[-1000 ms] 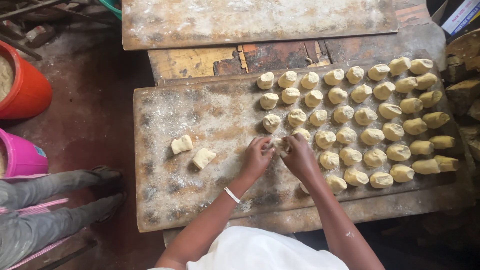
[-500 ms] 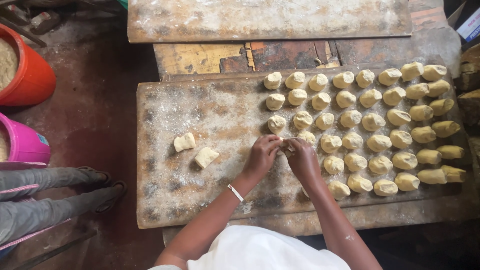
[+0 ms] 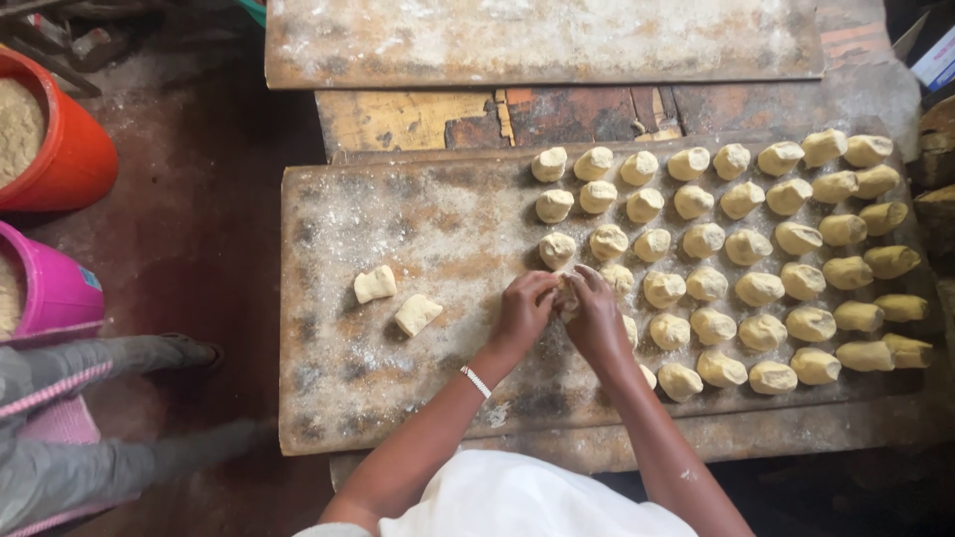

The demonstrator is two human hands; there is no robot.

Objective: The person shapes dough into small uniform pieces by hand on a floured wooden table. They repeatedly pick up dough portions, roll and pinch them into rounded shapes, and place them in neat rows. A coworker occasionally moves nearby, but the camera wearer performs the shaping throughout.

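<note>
Tubs: at the far left of the floor we see an orange tub (image 3: 60,149) holding pale meal, and just below it a pink tub (image 3: 50,293); both are well apart from the board.
Bystander: a second person's grey-clad legs (image 3: 90,398) stretch across the floor beside the board's left edge; the lower leg is blurred.
Board: a floured wooden board (image 3: 398,219) carries the work; its left half is mostly bare.
Loose pieces: two rough dough pieces (image 3: 376,284) lie near the board's left-middle, close together but not touching.
Left hand: our left hand (image 3: 525,310) sits at the board's centre, fingers curled tight onto a dough lump (image 3: 567,295); a pale bracelet (image 3: 477,381) circles the wrist.
Dough lump: it is pinched between both hands, just at the left end of the rows; we cannot tell whether it touches the board.
Right hand: our right hand (image 3: 597,318) closes on the same lump from the other side, fingertips meeting the left hand's.
Rows: shaped dough balls (image 3: 761,288) fill the board's right half in neat rows out to the right edge.
Far board: a second floured board (image 3: 537,40) lies beyond the far edge.
</note>
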